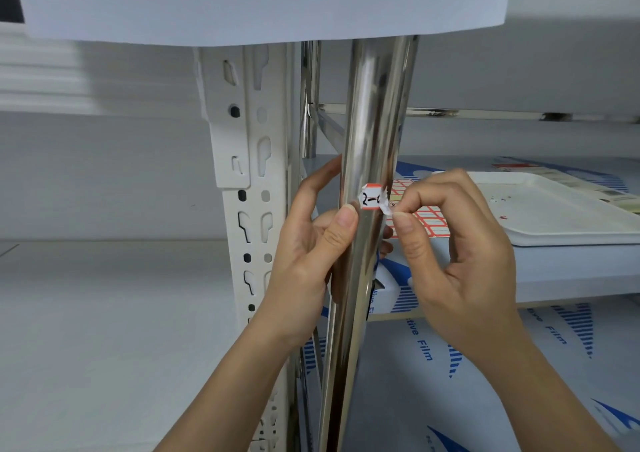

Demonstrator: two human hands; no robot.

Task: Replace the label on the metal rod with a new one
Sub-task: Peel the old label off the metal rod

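At label [373,199] edge, right hand [460,243] pinching.

White slotted upright [249,188], white tray [568,216] on film-covered shelf [571,268]

White slotted shelving upright [249,188] with keyhole punchings, standing before pale grey wall panels [104,174]. Stainless crossbar [467,113] spans the rear; shelf boards [571,268] carry blue-printed protective film. Lighting is even and diffuse.
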